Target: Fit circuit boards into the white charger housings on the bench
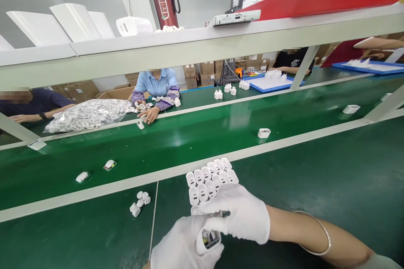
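Observation:
Both my hands wear white gloves and meet at the bottom centre of the green bench. My left hand (183, 246) is curled around a small white charger housing (210, 238) whose open end shows its insides. My right hand (240, 214) lies over it, fingers closed on the same housing from above. Just beyond my fingers, several white charger housings (210, 178) stand in two neat rows. A small heap of loose white parts (140, 202) lies to the left of my hands.
A green conveyor belt (189, 138) runs across, carrying single white chargers (264, 133) and small pieces (109, 165). Across it, other people sit at work beside a bag of white parts (88, 114) and blue trays (271, 84). An overhead shelf rail (189, 48) crosses the view.

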### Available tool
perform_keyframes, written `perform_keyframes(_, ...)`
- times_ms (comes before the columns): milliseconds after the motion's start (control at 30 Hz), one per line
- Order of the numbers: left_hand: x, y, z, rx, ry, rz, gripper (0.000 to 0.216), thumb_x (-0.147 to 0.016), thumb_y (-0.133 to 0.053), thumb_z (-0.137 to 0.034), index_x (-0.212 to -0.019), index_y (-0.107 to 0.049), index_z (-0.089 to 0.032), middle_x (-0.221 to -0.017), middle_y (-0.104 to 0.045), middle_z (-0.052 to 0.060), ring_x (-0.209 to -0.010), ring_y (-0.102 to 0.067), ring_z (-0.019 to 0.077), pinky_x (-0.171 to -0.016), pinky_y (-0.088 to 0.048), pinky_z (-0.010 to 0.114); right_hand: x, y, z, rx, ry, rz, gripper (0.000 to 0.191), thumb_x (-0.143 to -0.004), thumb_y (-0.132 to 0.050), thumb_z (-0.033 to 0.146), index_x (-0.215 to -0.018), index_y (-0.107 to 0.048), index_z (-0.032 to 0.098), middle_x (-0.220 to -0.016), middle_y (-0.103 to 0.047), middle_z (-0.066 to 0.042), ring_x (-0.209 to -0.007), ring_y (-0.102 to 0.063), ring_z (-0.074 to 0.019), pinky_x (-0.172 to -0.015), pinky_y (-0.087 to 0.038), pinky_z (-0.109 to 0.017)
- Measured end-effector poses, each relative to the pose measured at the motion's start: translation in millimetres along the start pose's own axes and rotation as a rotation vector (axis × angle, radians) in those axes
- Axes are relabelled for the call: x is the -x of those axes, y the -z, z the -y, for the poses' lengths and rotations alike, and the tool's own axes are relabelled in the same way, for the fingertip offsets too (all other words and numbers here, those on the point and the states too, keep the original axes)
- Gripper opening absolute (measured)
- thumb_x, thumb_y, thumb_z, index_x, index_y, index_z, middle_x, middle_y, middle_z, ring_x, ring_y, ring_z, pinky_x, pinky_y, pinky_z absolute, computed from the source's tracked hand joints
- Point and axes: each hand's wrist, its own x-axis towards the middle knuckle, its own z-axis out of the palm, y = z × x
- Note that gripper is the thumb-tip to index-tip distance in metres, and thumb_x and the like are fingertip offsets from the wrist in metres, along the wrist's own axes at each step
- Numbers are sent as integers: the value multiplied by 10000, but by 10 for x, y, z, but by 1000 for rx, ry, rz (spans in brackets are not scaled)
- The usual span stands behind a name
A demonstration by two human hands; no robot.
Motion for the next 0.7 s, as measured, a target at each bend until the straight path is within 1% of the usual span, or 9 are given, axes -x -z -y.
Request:
perform_keyframes(100, -25, -4, -28, 10, 62, 83, 212, -735, -651, -282, -939, -708, -278, -849, -766, -5, -714, -733, 187, -647, -603, 230, -29, 68, -15, -80, -26, 60, 138, -847, -663, 334, -867, -753, 230, -698, -698, 29, -615, -597, -109, -639, -464, -210)
perform_keyframes(200, -33, 12, -54, 4, 49, 113, 115, -772, -625, -301, -818, -706, -234, -743, -741, 12, -627, -701, 168, -582, -579, 211, -54, 181, -18, -135, -27, 140, 162, -877, -626, 327, -860, -753, 227, -665, -673, 44, -587, -565, -88, -582, -432, -186)
perform_keyframes(267, -34, 7, -48, 24, 18, 116, 108, -780, -621, -296, -795, -705, -230, -721, -733, 12, -602, -687, 157, -575, -570, 206, -61, 222, -6, -95, 4, 174, 175, -886, -586, 269, -832, -747, 227, -624, -639, 51, -557, -519, -81, -553, -400, -187)
perform_keyframes(333, -39, -25, -19, 41, -18, 90, 102, -774, -626, -278, -810, -715, -247, -757, -746, 12, -634, -701, 166, -609, -581, 216, -52, 200, 15, 30, 52, 174, 203, -855, -546, 202, -761, -723, 228, -571, -597, 54, -533, -472, -86, -531, -367, -206)
perform_keyframes(400, -49, -78, 24, 26, -58, 33, 137, -771, -634, -270, -870, -728, -280, -822, -761, 10, -689, -722, 187, -650, -601, 239, -27, 124, 38, 212, 85, 157, 183, -784, -527, 164, -708, -682, 226, -537, -571, 52, -509, -443, -101, -498, -319, -240)
perform_keyframes(467, -57, -136, 72, -5, -98, -27, 194, -780, -647, -286, -953, -729, -319, -883, -766, 4, -744, -734, 206, -664, -618, 262, -2, 42, 51, 399, 111, 149, 135, -746, -522, 168, -717, -648, 209, -547, -579, 33, -490, -435, -121, -473, -257, -277)
perform_keyframes(533, -59, -182, 121, -24, -127, -63, 232, -802, -660, -327, -1027, -711, -338, -922, -764, 3, -778, -734, 207, -667, -627, 277, 2, 14, 46, 512, 144, 178, 111, -760, -525, 202, -770, -635, 191, -583, -602, 10, -489, -446, -139, -473, -218, -297)
perform_keyframes(600, -61, -208, 171, -37, -142, -83, 218, -841, -648, -385, -1038, -696, -303, -924, -754, 21, -764, -721, 183, -670, -619, 283, -29, 61, 24, 489, 173, 227, 131, -836, -511, 233, -843, -635, 191, -635, -621, 10, -523, -472, -140, -489, -236, -299)
perform_keyframes(700, -87, -229, 239, -75, -155, -164, 256, -920, -571, -433, -1044, -658, -226, -981, -713, 50, -787, -683, 147, -721, -587, 303, -118, 191, -10, 267, 184, 268, 159, -925, -520, 320, -902, -629, 207, -761, -630, 32, -632, -516, -114, -551, -328, -264)
